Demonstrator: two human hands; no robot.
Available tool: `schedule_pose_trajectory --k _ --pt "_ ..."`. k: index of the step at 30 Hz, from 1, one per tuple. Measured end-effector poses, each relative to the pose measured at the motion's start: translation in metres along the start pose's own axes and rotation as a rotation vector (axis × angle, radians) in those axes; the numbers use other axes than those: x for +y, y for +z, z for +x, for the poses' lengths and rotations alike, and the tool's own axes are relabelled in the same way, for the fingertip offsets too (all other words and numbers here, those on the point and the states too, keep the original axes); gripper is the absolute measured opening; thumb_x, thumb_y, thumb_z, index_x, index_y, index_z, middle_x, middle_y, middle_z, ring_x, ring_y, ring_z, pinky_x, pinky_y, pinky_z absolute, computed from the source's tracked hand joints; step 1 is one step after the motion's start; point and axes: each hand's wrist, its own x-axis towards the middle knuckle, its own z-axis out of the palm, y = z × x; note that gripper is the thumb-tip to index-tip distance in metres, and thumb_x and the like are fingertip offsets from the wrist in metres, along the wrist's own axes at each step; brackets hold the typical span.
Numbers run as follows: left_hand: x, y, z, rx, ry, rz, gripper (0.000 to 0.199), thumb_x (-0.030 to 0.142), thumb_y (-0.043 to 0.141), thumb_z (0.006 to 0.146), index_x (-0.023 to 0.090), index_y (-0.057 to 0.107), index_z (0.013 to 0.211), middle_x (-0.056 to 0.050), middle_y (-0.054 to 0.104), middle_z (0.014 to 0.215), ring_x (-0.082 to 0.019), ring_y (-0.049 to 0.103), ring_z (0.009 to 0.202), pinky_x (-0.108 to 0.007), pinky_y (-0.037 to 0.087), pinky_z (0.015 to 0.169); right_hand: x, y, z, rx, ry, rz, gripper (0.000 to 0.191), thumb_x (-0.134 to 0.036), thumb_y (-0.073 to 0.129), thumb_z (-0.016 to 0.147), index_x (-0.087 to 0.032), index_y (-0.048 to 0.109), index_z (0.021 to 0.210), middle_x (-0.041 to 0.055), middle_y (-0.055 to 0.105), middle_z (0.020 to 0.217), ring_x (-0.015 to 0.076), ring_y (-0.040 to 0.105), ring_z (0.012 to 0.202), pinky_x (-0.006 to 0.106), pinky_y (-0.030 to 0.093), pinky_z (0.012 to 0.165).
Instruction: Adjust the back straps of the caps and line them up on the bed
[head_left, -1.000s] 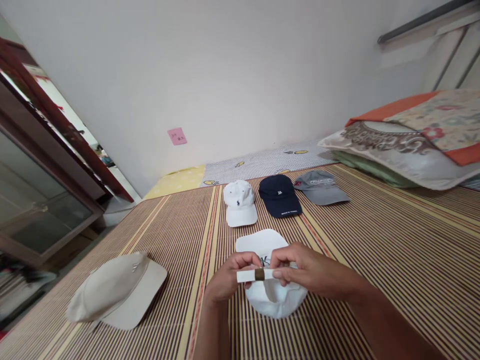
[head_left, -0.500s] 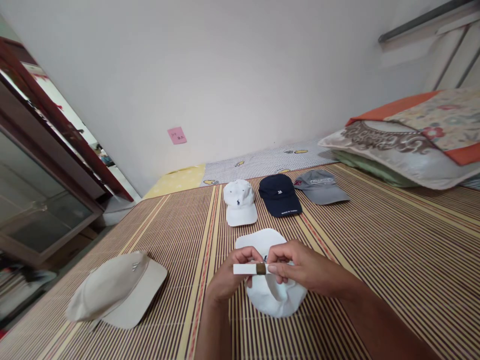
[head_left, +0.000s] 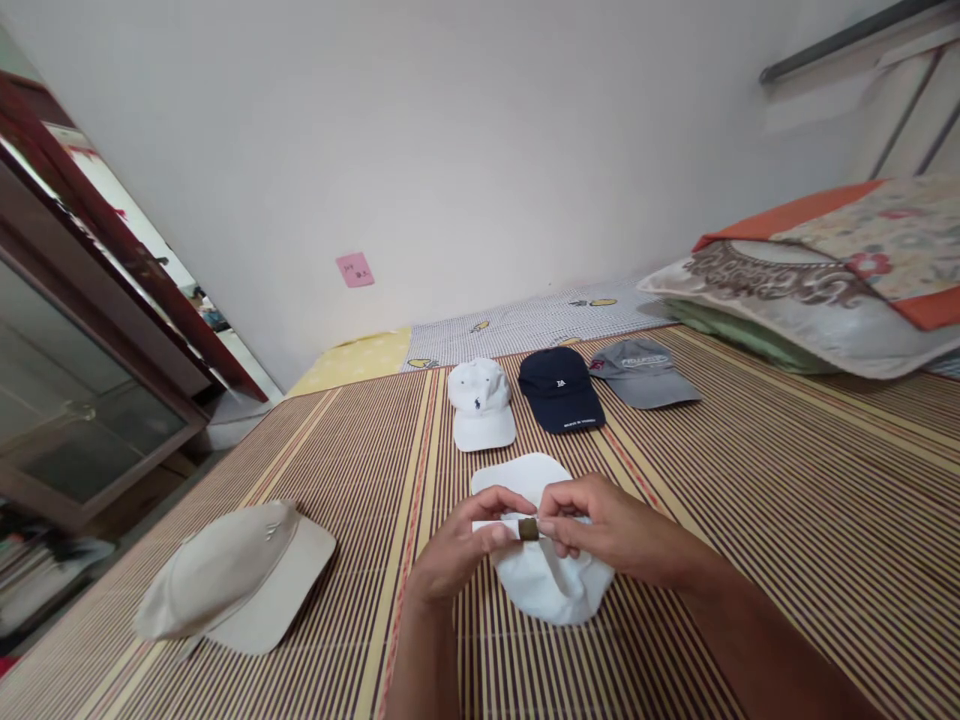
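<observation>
A white cap (head_left: pixel 555 580) lies on the striped mat with its brim pointing away, and both hands are over it. A white strap (head_left: pixel 491 525) with a brown-green band is stretched sideways between the hands. My left hand (head_left: pixel 480 540) pinches its left part between thumb and fingers. At the right end, beside the band, my right hand (head_left: pixel 574 515) closes its thumb and fingertips on the strap. The fingers hide part of the cap's front. Whether the strap joins the cap cannot be made out.
Beyond stand another white cap (head_left: pixel 481 405), a navy cap (head_left: pixel 561 390) and a grey cap (head_left: pixel 645 374) in a row. A beige cap (head_left: pixel 232 575) lies at the left on the striped mat (head_left: pixel 360 480). Pillows (head_left: pixel 810 300) are at the right.
My left thumb has come onto the front of the strap, covering part of its white length. The strap and band have moved slightly up and right.
</observation>
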Motion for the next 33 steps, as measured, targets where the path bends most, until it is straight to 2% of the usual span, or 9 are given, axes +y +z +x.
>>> schedule_pose_trajectory --k 2,4,10,15,20,23,26,29,33 --pt "-0.001 0.0 0.001 0.039 -0.005 0.051 0.044 0.052 0.076 0.086 0.015 0.073 0.108 -0.003 0.061 0.087 -0.014 0.052 0.077 -0.025 0.037 0.071 0.0 0.0 0.001 -0.003 -0.001 -0.001 0.023 -0.033 0.061 0.089 -0.018 0.062 0.072 0.0024 0.067 0.069 0.0167 0.061 0.067 0.029 0.046 0.065" --pt "0.0 0.0 0.001 0.059 -0.039 0.067 0.038 0.047 0.079 0.084 0.015 0.073 0.103 -0.001 0.059 0.082 -0.012 0.049 0.071 -0.024 0.036 0.066 0.001 -0.001 0.001 -0.004 -0.019 -0.019 0.023 -0.032 0.061 0.089 -0.018 0.063 0.072 0.0024 0.068 0.069 0.0166 0.062 0.067 0.029 0.045 0.066" --pt "0.005 0.001 0.0 0.061 -0.081 0.073 0.039 0.047 0.083 0.079 0.014 0.073 0.097 0.001 0.059 0.076 -0.01 0.049 0.063 -0.022 0.037 0.061 0.003 0.0 0.002 -0.009 -0.025 -0.058 0.02 -0.028 0.06 0.089 -0.018 0.066 0.073 0.0022 0.07 0.069 0.0164 0.062 0.067 0.029 0.044 0.066" --pt "0.005 0.001 0.001 0.062 -0.094 0.077 0.039 0.047 0.084 0.078 0.015 0.072 0.097 0.0 0.061 0.078 -0.01 0.054 0.062 -0.022 0.041 0.06 0.001 0.0 0.001 -0.019 -0.021 -0.066 0.027 -0.034 0.059 0.092 -0.018 0.065 0.072 0.002 0.068 0.07 0.0162 0.06 0.067 0.029 0.042 0.065" --pt "0.003 -0.001 0.001 0.098 -0.084 0.045 0.037 0.045 0.085 0.076 0.015 0.071 0.094 0.0 0.062 0.078 -0.01 0.053 0.065 -0.021 0.04 0.061 0.005 -0.023 -0.006 -0.005 -0.031 -0.208 0.036 -0.046 0.053 0.097 -0.017 0.075 0.094 0.005 0.073 0.089 0.0189 0.061 0.079 0.03 0.04 0.068" --pt "0.002 -0.002 0.001 0.098 -0.078 0.035 0.038 0.045 0.086 0.076 0.015 0.07 0.093 -0.001 0.063 0.078 -0.01 0.052 0.065 -0.021 0.039 0.06 0.013 -0.039 -0.011 -0.062 0.013 -0.264 0.031 -0.044 0.067 0.088 -0.018 0.076 0.102 0.0051 0.075 0.098 0.0217 0.064 0.088 0.031 0.042 0.075" --pt "0.002 -0.003 0.0 0.09 -0.081 0.03 0.038 0.045 0.086 0.076 0.015 0.07 0.093 0.0 0.063 0.078 -0.01 0.051 0.064 -0.021 0.038 0.06 0.018 -0.044 -0.012 -0.13 0.017 -0.247 0.025 -0.039 0.072 0.081 -0.018 0.077 0.094 0.0039 0.075 0.091 0.0213 0.063 0.083 0.03 0.041 0.072" --pt "0.003 -0.003 -0.001 0.092 -0.083 0.043 0.038 0.044 0.085 0.077 0.014 0.07 0.093 0.0 0.062 0.077 -0.01 0.051 0.063 -0.021 0.038 0.059 0.019 -0.042 -0.01 -0.177 0.002 -0.189 0.026 -0.039 0.064 0.087 -0.017 0.075 0.083 0.0021 0.071 0.078 0.0181 0.059 0.073 0.029 0.038 0.067" --pt "0.004 -0.002 -0.001 0.101 -0.091 0.041 0.037 0.044 0.085 0.076 0.015 0.07 0.093 0.0 0.061 0.076 -0.01 0.051 0.063 -0.021 0.039 0.058 0.019 -0.037 -0.007 -0.194 -0.029 -0.152 0.032 -0.042 0.061 0.092 -0.016 0.074 0.078 0.0015 0.07 0.075 0.016 0.056 0.069 0.028 0.036 0.065"
